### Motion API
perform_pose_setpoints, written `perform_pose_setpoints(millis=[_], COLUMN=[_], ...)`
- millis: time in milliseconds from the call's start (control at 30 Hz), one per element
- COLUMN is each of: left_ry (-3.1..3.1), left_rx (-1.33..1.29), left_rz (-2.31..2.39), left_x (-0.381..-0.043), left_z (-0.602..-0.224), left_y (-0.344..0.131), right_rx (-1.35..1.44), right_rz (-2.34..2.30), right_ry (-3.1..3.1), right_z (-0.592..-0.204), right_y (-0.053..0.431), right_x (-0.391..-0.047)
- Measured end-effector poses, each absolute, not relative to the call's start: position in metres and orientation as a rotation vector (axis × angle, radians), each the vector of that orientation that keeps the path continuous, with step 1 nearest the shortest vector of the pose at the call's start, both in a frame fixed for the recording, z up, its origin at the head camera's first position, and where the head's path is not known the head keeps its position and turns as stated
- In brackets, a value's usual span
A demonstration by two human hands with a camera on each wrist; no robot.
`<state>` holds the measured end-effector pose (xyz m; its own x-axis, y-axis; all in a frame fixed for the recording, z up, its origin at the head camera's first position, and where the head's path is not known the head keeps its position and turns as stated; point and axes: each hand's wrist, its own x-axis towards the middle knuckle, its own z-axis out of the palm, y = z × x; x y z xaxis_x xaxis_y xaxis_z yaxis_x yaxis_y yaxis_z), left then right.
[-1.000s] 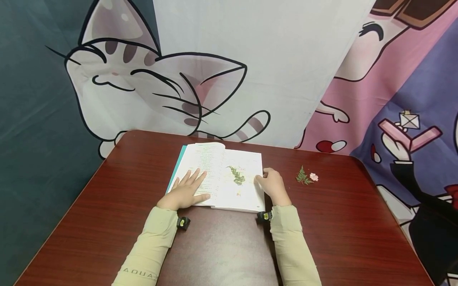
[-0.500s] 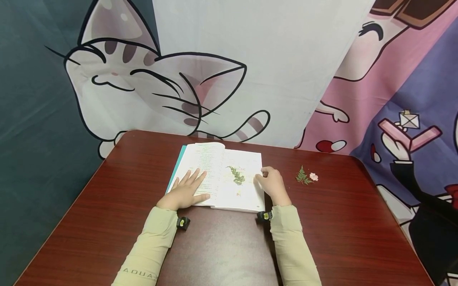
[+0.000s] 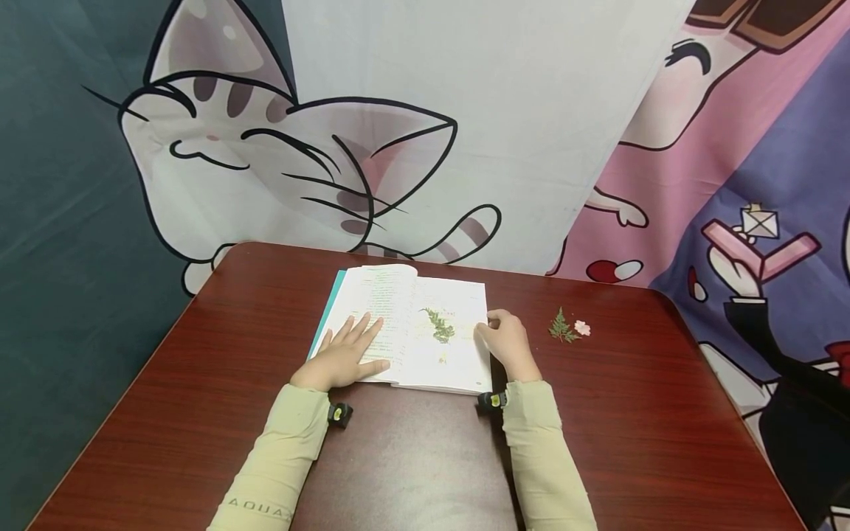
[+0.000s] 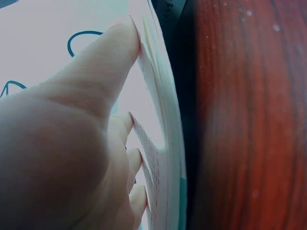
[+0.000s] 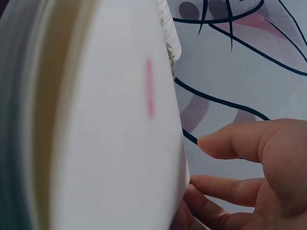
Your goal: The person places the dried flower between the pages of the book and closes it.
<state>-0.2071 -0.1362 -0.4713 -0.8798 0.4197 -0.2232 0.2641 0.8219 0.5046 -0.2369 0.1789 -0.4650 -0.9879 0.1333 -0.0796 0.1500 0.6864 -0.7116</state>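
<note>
An open book [image 3: 458, 370] with a teal cover edge lies on the table. My left hand [image 3: 341, 359] rests with spread fingers on its left page; the left wrist view has the thumb [image 4: 110, 52] at the page's near edge. A green fern-like sprig [image 3: 440, 326] lies flat on the right page, above a small pale-yellow bit [image 3: 443, 359]. At the book's right edge is my right hand [image 3: 509, 345]. In the right wrist view its fingers [image 5: 223, 189] touch the page edge, while the thumb [image 5: 216, 141] stands apart from the page.
Right of the book, a second green leaf sprig [image 3: 561, 328] and a pink flower [image 3: 582, 329] lie on the dark red wooden table [image 3: 219, 354]. Behind the table's far edge hangs a cloth backdrop [image 3: 518, 133] with cartoon animals.
My right thumb has drawn back slightly to the right at the page edge. The left hand, book, sprigs and flower have stayed where they were.
</note>
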Motion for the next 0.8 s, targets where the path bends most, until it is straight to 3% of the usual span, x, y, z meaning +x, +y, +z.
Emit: perform_pose_setpoints(millis=[800], left_ry=[2.704], left_rx=[0.537], left_rz=[0.698], left_x=[-0.213], left_z=[-0.490], left_y=[-0.140], right_rx=[0.416], right_rz=[-1.600], right_ry=[2.918], right_z=[-0.459], right_y=[0.172], right_x=[-0.235])
